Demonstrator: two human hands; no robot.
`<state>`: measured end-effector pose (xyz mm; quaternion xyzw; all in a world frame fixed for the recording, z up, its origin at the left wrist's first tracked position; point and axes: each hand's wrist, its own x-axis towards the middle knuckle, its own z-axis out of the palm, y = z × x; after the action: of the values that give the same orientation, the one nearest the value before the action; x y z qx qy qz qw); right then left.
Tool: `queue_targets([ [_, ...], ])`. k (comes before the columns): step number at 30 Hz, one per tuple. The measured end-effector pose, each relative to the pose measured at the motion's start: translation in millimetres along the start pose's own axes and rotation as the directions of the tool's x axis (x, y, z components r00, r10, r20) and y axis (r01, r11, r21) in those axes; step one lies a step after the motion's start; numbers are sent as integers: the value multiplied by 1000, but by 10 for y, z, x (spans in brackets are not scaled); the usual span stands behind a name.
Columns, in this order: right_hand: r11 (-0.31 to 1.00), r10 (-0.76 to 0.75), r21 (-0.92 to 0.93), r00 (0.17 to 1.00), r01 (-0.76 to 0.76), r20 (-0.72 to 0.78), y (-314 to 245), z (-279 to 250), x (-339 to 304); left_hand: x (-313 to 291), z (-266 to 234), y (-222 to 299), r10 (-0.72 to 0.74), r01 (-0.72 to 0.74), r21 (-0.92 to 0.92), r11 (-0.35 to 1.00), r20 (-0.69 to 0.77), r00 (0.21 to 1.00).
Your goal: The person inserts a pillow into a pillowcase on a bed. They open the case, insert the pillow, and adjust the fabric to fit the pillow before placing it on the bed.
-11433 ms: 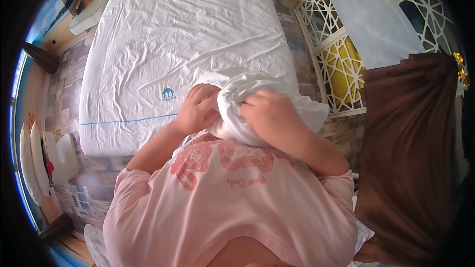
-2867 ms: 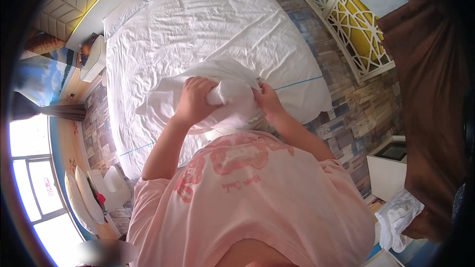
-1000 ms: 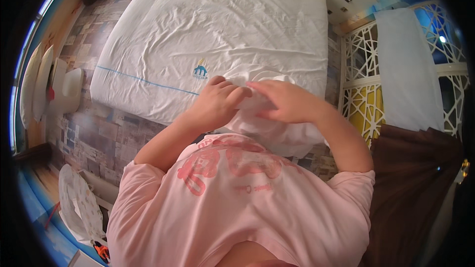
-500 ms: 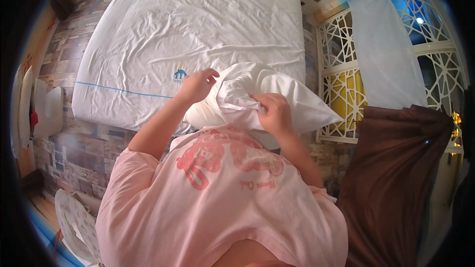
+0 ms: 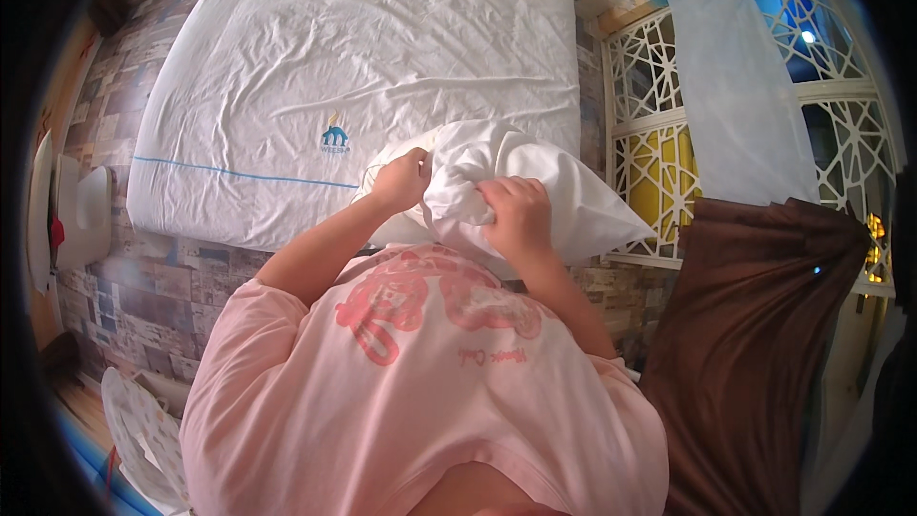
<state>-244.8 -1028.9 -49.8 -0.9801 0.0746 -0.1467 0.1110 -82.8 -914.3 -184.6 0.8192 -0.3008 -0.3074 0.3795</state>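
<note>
A white pillow [image 5: 394, 226] lies against my front at the bed's near edge, its left end showing cream and plain. A white pillowcase [image 5: 583, 193] covers its right part and runs out to a pointed corner on the right. My right hand [image 5: 518, 218] is closed on the bunched cloth of the case's mouth. Resting on the left part of the pillow, my left hand [image 5: 403, 180] is closed with curled fingers that grip it beside the bunched cloth; the fingertips are partly hidden.
Behind the pillow spreads a bed [image 5: 382, 48] in a wrinkled white sheet with a blue stripe. A white lattice screen [image 5: 654, 158] stands on the right, with a brown curtain [image 5: 755, 325] nearer. At far left is a white chair [image 5: 86, 210]; patterned flooring [image 5: 172, 296] surrounds the bed.
My left hand has come down and right onto the pillow. My right hand has shifted slightly left, and the cloth under it is more bunched.
</note>
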Motion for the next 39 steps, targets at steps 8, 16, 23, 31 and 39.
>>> queue_targets([
  [8, 987, -147, 21, 957, 157, -249, 155, -174, -7, -8, 42, -173, -96, 62, -187, 980, -179, 979],
  [16, 952, -257, 77, 913, 295, -318, 318, -504, -18, -44, -165, -222, -109, 160, -526, 836, 125, 986],
  [23, 907, -359, 120, 892, 403, -275, 126, -434, -129, -14, -231, 212, 56, -31, -195, 980, 125, 991],
  [31, 912, -348, 109, 885, 396, -308, 38, -433, -219, 58, -138, 315, -12, 102, -402, 910, 221, 975],
  [39, 954, -196, 135, 895, 269, -400, 173, -448, -344, 272, -204, -119, -82, 101, 363, 926, -67, 994],
])
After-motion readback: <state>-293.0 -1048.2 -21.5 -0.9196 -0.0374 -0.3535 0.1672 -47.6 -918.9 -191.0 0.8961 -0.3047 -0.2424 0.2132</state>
